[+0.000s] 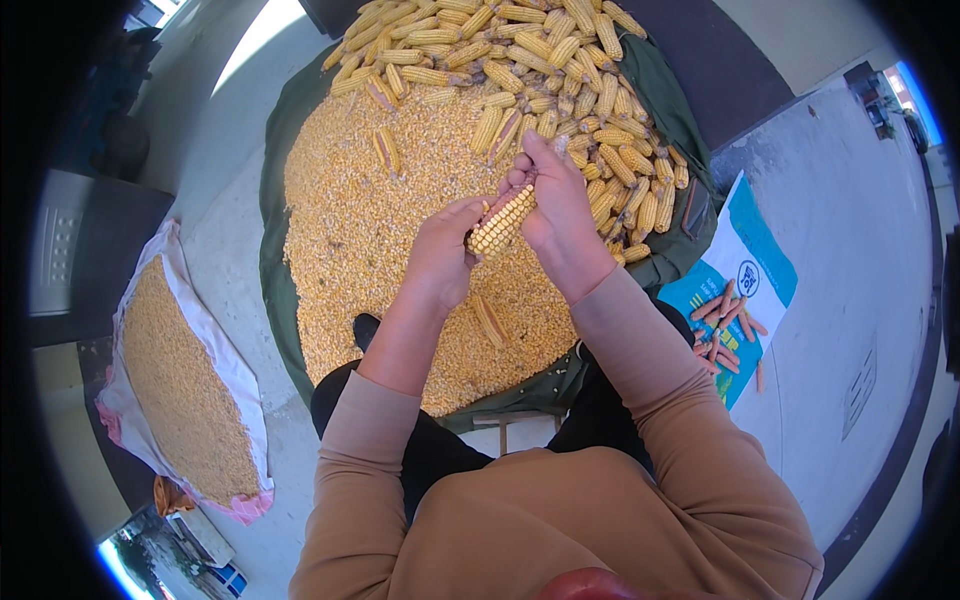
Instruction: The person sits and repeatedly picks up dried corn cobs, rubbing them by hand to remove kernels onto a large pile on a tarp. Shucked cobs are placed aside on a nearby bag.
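Observation:
Both of my hands grip one corn cob (504, 223), held tilted above a broad heap of loose kernels (360, 232). Yellow kernels cover its near side, while a bare pinkish strip shows along the upper side. My left hand (448, 247) holds the lower left end, its thumb against the kernels. Around the upper right end my right hand (553, 196) is closed, partly hiding the cob. Just below my hands lies a cob with a stripped row (491, 321). Another partly stripped cob (386, 151) rests on the kernels further up.
Whole corn cobs (525, 52) are piled at the back and right of the green cloth (281, 187). Bare cob cores (724, 319) lie on a printed blue-and-white sack (757, 255) at right. At left, a pale sheet (251, 405) holds a grain heap (180, 375).

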A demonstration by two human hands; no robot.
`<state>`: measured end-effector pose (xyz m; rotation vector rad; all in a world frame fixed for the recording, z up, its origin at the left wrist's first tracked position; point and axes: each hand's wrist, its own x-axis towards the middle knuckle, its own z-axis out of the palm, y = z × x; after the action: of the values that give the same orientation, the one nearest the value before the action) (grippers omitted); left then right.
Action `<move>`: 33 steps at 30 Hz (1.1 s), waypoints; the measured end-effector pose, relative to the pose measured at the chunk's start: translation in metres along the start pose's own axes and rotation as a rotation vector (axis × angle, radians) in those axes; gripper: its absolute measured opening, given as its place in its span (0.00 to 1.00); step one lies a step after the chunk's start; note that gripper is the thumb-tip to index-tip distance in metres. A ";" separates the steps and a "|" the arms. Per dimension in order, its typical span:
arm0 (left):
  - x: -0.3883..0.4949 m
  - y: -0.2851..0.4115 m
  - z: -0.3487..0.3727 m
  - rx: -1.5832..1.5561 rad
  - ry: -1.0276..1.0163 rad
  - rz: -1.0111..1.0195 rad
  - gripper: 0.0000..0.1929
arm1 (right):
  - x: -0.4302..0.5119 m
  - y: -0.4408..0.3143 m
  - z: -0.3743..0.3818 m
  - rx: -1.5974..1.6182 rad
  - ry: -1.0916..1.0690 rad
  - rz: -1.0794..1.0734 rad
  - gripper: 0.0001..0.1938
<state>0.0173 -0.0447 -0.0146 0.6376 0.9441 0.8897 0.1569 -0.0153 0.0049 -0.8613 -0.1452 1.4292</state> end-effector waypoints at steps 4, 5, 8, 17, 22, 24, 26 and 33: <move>-0.003 0.005 -0.004 -0.150 -0.084 -0.009 0.15 | 0.006 -0.005 -0.004 0.052 -0.032 0.024 0.07; -0.006 0.007 -0.004 -0.173 -0.125 -0.012 0.16 | 0.006 -0.007 -0.005 0.049 -0.021 0.018 0.07; -0.014 0.013 0.008 -0.053 -0.122 -0.001 0.16 | 0.007 -0.011 -0.005 0.043 0.021 -0.006 0.06; -0.011 -0.011 0.010 0.029 0.082 -0.040 0.16 | 0.002 0.000 -0.009 -0.016 0.072 -0.104 0.07; 0.001 -0.011 0.005 -0.205 0.099 -0.053 0.15 | 0.000 -0.002 0.000 0.042 0.041 -0.105 0.08; 0.002 -0.008 0.001 -0.227 0.099 -0.070 0.15 | 0.002 -0.001 0.000 0.042 0.032 -0.117 0.08; -0.001 0.000 0.000 -0.152 0.084 -0.074 0.16 | 0.003 -0.003 0.000 0.038 0.001 -0.135 0.08; -0.015 0.012 0.003 0.075 -0.044 -0.198 0.16 | 0.005 -0.018 -0.002 -0.028 -0.140 -0.146 0.07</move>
<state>0.0115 -0.0524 0.0027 0.6137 0.9861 0.6643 0.1734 -0.0100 0.0121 -0.7576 -0.3282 1.3523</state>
